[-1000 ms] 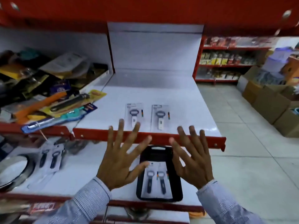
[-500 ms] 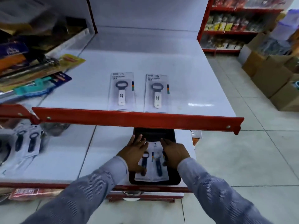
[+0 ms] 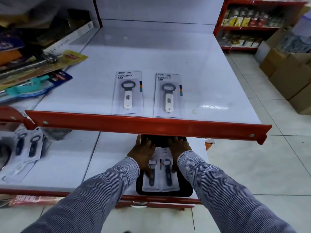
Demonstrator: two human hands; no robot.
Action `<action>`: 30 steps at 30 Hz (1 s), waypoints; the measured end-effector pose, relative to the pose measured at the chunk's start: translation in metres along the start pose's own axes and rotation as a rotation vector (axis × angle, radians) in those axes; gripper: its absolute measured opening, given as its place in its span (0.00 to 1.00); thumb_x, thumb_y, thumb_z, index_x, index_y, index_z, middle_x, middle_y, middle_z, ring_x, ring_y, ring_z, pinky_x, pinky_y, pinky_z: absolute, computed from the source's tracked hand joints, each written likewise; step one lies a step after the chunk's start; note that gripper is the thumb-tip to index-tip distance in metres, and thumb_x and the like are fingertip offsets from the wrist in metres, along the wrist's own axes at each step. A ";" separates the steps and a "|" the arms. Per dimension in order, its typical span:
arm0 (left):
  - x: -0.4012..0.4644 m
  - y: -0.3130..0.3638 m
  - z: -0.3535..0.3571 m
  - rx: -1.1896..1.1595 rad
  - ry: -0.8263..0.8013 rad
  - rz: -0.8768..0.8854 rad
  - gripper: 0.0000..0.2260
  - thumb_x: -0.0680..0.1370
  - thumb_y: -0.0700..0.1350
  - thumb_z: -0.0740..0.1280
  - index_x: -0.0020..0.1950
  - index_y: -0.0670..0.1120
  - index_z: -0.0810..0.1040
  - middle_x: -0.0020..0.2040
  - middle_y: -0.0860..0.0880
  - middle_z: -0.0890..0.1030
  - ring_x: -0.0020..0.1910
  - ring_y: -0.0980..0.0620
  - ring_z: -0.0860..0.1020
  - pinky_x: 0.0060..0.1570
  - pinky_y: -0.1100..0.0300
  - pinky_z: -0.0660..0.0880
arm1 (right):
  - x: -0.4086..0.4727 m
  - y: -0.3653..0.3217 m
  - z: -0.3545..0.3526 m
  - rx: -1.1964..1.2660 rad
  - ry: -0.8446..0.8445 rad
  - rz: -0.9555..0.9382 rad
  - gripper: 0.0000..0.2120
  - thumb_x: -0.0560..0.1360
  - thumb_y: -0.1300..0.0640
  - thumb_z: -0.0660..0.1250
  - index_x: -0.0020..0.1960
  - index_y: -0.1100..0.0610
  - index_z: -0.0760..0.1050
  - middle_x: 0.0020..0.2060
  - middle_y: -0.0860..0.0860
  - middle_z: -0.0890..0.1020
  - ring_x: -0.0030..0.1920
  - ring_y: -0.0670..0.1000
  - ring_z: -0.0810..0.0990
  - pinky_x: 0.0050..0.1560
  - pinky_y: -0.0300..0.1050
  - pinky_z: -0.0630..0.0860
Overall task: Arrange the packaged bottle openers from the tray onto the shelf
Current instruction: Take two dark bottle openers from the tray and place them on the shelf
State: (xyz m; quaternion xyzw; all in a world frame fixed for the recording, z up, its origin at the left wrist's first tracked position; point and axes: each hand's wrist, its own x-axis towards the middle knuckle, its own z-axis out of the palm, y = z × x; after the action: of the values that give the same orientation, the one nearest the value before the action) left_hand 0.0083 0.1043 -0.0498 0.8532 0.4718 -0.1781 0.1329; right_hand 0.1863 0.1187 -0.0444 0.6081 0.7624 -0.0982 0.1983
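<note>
packs in the tray: two carded bottle openers, dark-handled, lie flat side by side in the black tray (image 3: pixel 188 190). The left pack (image 3: pixel 151 180) and the right pack (image 3: pixel 170 180) touch along their inner edges, probably so both can come up in one go.
left hand: the left hand (image 3: pixel 143 155) lies flat on the left pack, fingers spread toward the tray's far end. Looks like pressing or sliding rather than a pinch, but I can't tell if anything is actually gripped.
right hand: the right hand (image 3: pixel 178 148) does the same on the right pack, fingertips tucked under the red shelf lip (image 3: pixel 151 125). Grip hidden too (that lip blocks the view).
tray: sits on the lower shelf (image 3: pixel 109 157), just below and in front of the lip, close to the lower shelf's front edge.
upper shelf: above the lip, two white-handled packs (image 3: pixel 127 93) (image 3: pixel 168 95) already lie flat in a neat row, just behind it. My guess is the tray pair goes beside or behind them.
further out: more dark opener packs (image 3: pixel 27 145) lie left of the tray, well apart. Cardboard boxes (image 3: pixel 289 78) stand on the floor to the right.
</note>
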 end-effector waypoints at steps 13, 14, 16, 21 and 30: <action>-0.041 0.015 -0.018 -0.257 0.309 -0.090 0.35 0.67 0.50 0.78 0.72 0.48 0.68 0.67 0.45 0.71 0.64 0.42 0.73 0.67 0.49 0.73 | -0.027 0.008 -0.038 0.277 -0.019 0.030 0.35 0.62 0.56 0.80 0.65 0.57 0.70 0.62 0.56 0.77 0.62 0.60 0.78 0.59 0.53 0.76; -0.050 0.018 -0.023 -0.376 0.353 -0.107 0.30 0.68 0.45 0.78 0.68 0.49 0.72 0.64 0.46 0.73 0.61 0.43 0.76 0.61 0.51 0.77 | -0.039 0.009 -0.043 0.357 -0.007 0.016 0.31 0.61 0.57 0.81 0.60 0.55 0.72 0.59 0.55 0.78 0.59 0.60 0.79 0.56 0.51 0.77; -0.073 0.025 -0.031 -0.556 0.423 -0.116 0.19 0.71 0.38 0.75 0.60 0.49 0.78 0.56 0.48 0.77 0.55 0.45 0.80 0.56 0.56 0.78 | -0.069 0.012 -0.053 0.483 0.071 -0.010 0.20 0.61 0.58 0.79 0.49 0.50 0.75 0.52 0.53 0.81 0.54 0.57 0.80 0.49 0.45 0.75; -0.136 0.040 -0.057 -0.626 0.600 -0.034 0.08 0.78 0.39 0.67 0.53 0.52 0.79 0.51 0.52 0.82 0.49 0.55 0.79 0.47 0.77 0.71 | -0.152 0.007 -0.076 0.586 0.366 -0.065 0.09 0.69 0.60 0.71 0.44 0.48 0.77 0.41 0.47 0.85 0.43 0.51 0.83 0.44 0.44 0.80; -0.209 0.060 -0.165 -0.834 1.087 0.054 0.13 0.76 0.42 0.71 0.55 0.58 0.78 0.48 0.61 0.85 0.46 0.61 0.83 0.45 0.71 0.78 | -0.246 0.041 -0.181 1.090 0.805 -0.231 0.11 0.74 0.62 0.72 0.52 0.48 0.83 0.39 0.42 0.86 0.40 0.41 0.85 0.42 0.35 0.83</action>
State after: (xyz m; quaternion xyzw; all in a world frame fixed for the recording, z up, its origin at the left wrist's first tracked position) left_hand -0.0143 -0.0203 0.1920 0.7105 0.4792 0.4753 0.1993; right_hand 0.2374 -0.0196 0.2264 0.5250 0.6784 -0.2547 -0.4463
